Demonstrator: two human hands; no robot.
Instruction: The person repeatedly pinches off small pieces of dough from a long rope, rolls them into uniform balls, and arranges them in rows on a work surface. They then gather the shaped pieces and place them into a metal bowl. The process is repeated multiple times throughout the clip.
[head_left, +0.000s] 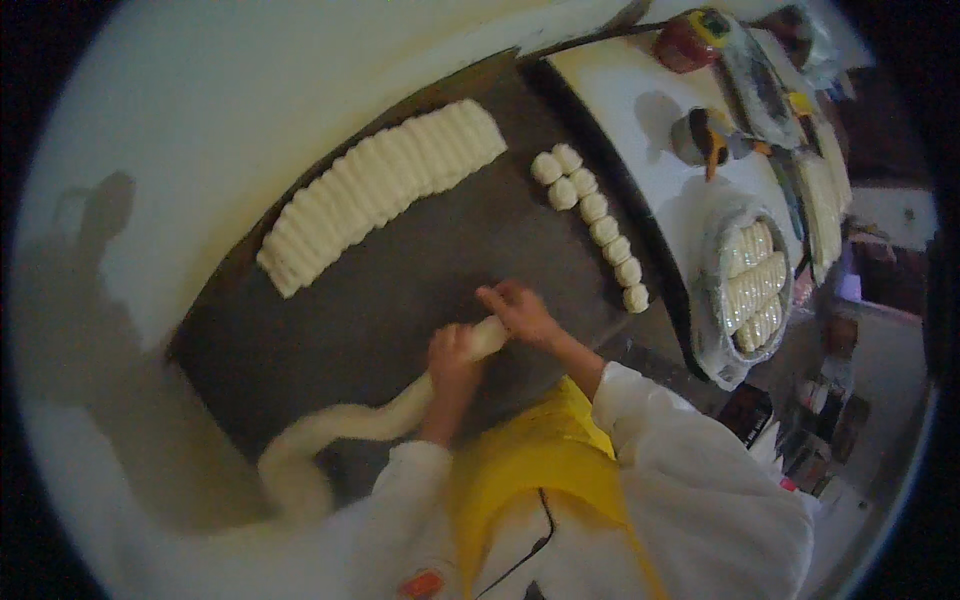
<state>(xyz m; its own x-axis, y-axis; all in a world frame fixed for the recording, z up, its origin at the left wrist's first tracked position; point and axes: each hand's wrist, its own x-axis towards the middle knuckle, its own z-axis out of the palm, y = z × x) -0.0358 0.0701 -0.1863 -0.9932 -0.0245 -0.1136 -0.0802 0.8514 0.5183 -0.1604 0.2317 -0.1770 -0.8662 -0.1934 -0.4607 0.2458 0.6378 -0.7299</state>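
A long, thick rope of pale dough [345,422] snakes over the dark worktop [330,350] from the lower left, its far part blurred. My left hand [455,368] is wrapped round the rope close to its right end. At that end my right hand [525,315] has its fingers curled against the dough, partly hiding the tip. Behind my hands, a long row of dough strips [385,185] lies side by side along the wall. Several small dough balls [604,230] form a line to the right of my right hand.
At right, a white table [640,130] carries a plastic-covered oval tub [722,285] of shaped dough, a metal cup [690,137] with an orange-handled tool, and a red container [687,42]. A pale wall [240,130] borders the worktop's back and left.
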